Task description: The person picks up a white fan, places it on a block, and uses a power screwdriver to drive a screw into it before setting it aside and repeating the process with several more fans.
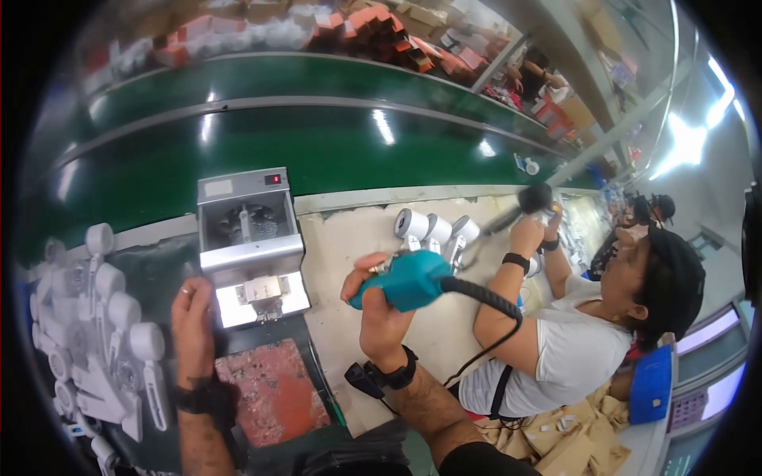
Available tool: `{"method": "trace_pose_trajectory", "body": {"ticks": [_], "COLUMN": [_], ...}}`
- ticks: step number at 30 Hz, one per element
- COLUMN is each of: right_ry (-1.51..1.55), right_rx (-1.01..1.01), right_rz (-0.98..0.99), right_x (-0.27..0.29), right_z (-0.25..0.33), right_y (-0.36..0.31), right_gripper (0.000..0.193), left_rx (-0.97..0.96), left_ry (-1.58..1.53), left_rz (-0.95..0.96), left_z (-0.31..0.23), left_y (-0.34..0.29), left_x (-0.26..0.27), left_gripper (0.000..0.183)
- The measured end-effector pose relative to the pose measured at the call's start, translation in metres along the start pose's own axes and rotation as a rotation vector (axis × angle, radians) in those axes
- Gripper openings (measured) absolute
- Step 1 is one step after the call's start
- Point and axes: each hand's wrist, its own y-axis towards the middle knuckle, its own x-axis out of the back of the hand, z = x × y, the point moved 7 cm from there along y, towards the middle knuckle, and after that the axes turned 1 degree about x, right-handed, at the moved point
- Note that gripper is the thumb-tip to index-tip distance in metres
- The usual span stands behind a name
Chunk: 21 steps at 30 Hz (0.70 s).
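My right hand (pixel 382 321) is wrapped round a teal electric screwdriver (pixel 409 282), held above the pale worktop with its metal tip toward the left. A black cord (pixel 500 305) runs from its back end and curves down. My left hand (pixel 193 317) is beside the front left corner of a grey screw feeder (pixel 252 258). Its fingers are curled together; whatever they hold, if anything, is hidden. Loose screws (pixel 258 226) lie in the feeder's tray, and a small metal block (pixel 266 289) sits at its lit front.
White plastic parts with round heads (pixel 119 309) are heaped at the left. Several similar parts (pixel 436 228) stand on the worktop (pixel 333 238). A worn red mat (pixel 274 393) lies near me. Behind runs a green conveyor (pixel 317 147). A co-worker (pixel 571 341) works at the right.
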Motion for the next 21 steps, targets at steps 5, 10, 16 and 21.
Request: {"method": "trace_pose_trajectory", "body": {"ticks": [5, 10, 16, 21], "right_ry": [-0.051, -0.031, 0.072, 0.080], "right_rx": [0.102, 0.086, 0.042, 0.040], "right_rz": [0.053, 0.066, 0.104, 0.155], "right_x": [0.000, 0.002, 0.004, 0.001], "right_z": [0.007, -0.002, -0.006, -0.008], "right_y": [0.000, -0.005, -0.004, -0.006], "right_gripper": [0.047, 0.055, 0.054, 0.052], "left_rx": [0.012, 0.041, 0.034, 0.031], "left_ry": [-0.027, -0.080, -0.013, -0.010], "left_rz": [0.049, -0.071, -0.035, 0.037], "left_z": [0.008, 0.014, 0.009, 0.008], "left_y": [0.005, 0.003, 0.002, 0.003], "left_x": [0.006, 0.008, 0.007, 0.008], "left_gripper": [0.011, 0.004, 0.005, 0.020]}}
